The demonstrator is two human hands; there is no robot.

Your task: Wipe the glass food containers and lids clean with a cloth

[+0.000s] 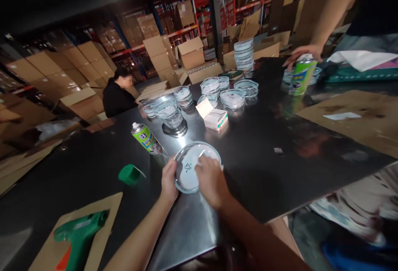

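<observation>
My left hand [169, 180] grips the left rim of a round glass dish [178, 174], thumb over its edge. The dish has a white face with a dark handwritten-looking mark, and it is tilted toward me above the black tabletop. Over the right half of the dish is my right hand [212, 179], its fingers curled in against the white face. They are slightly blurred, and whatever may be between them is hidden. Beyond the dish stands a small open white box [215, 119]. A green spray can [146, 138] and a green cap [129, 174] are to the left.
Several glass dishes [232, 99] sit farther back, with a tall stack [244, 55] behind. A green glue gun [81, 231] lies on cardboard at lower left. At right, a co-worker's hand [306, 53] is by another spray can [303, 75]. Another person [118, 95] is beyond the table.
</observation>
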